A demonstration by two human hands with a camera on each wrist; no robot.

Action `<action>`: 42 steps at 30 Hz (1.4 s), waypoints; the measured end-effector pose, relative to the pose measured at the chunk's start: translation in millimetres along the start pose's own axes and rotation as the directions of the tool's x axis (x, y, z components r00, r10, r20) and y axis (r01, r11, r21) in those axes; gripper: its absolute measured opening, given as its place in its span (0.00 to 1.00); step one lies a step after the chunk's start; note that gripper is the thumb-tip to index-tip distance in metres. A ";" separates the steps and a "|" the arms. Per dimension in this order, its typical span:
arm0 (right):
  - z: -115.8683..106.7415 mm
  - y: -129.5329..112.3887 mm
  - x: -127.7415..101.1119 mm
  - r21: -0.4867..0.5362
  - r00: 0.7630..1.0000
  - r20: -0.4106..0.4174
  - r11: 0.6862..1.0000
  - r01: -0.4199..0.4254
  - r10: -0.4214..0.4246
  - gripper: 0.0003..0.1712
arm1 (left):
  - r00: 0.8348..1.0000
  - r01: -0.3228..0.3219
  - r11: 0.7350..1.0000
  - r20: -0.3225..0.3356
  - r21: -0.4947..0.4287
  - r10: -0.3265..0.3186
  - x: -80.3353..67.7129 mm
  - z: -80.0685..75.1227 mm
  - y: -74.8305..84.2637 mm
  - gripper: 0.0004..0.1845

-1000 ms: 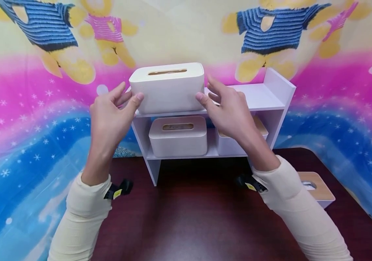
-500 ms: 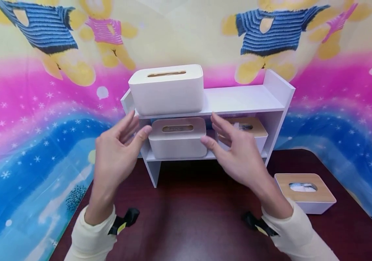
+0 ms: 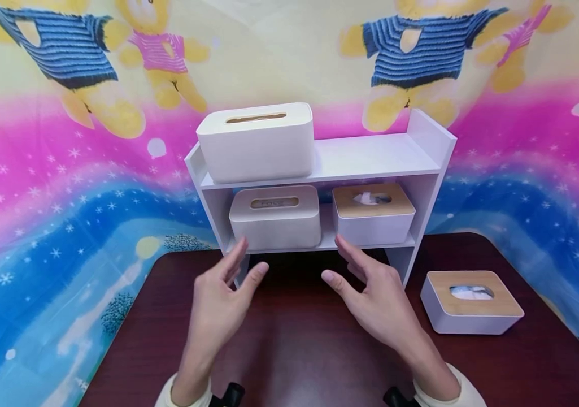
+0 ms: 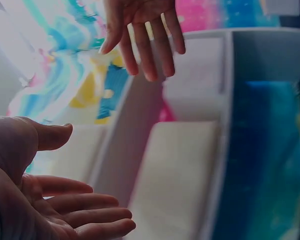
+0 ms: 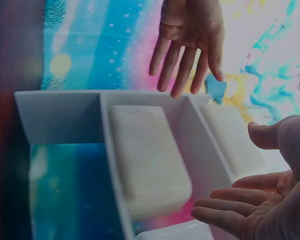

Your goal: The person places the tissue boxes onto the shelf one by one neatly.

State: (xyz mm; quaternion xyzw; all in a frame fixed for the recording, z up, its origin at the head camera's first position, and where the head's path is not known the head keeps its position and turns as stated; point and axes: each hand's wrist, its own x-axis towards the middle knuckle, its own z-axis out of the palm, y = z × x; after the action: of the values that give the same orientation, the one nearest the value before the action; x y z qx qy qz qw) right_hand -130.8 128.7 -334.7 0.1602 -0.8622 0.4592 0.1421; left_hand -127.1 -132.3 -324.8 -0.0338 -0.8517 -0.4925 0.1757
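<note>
Behind everything, a bright backdrop of cartoon bears and pink-blue starry waves is hanging, and a dark reddish surface (image 3: 294, 339) is carrying a white shelf (image 3: 370, 155). From the head view, the left hand (image 3: 220, 305) and right hand (image 3: 375, 297) are hovering palm to palm above the surface, fingers relaxed and spread, gripping nothing. The white tissue box (image 3: 256, 141) is sitting up on the shelf's top board at its left end, above and beyond both hands, its long axis running left to right; the left hand is lying slightly nearer beneath it. Two more boxes are standing on the lower board, and a wood-lidded box (image 3: 472, 302) is resting on the surface to the right, well apart from the hands.

From the left wrist view, the left hand's fingers (image 4: 85, 215) are lying loosely extended, the opposite hand showing across from them, splayed.

From the right wrist view, the right hand's fingers (image 5: 230, 207) are likewise extending loosely, facing the shelf.
</note>
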 end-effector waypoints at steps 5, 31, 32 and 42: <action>6.1 18.4 -10.9 0.004 0.999 -0.011 0.999 -0.051 0.051 0.39 | 0.999 0.016 1.000 0.040 0.009 -0.017 -7.1 23.8 -16.4 0.38; -52.3 106.9 -30.5 -0.272 0.948 0.001 0.912 -0.306 0.318 0.48 | 0.966 -0.068 0.997 0.253 0.019 0.061 -12.1 104.0 -27.5 0.41; -55.6 109.9 -31.0 -0.285 0.951 -0.013 0.911 -0.299 0.308 0.47 | 0.963 -0.071 0.997 0.263 0.020 0.063 -12.4 107.8 -26.0 0.41; -89.2 140.9 -45.3 -0.354 0.964 -0.086 0.897 -0.266 0.252 0.45 | 0.937 -0.041 0.999 0.347 0.010 0.035 -18.5 141.2 -10.1 0.43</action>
State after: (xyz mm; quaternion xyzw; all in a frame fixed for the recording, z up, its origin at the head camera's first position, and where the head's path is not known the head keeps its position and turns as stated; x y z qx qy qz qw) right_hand -138.2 284.2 -409.7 0.0065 -0.9428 0.3098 0.1230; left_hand -149.7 -15.3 -403.3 -0.1352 -0.8726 -0.4681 0.0326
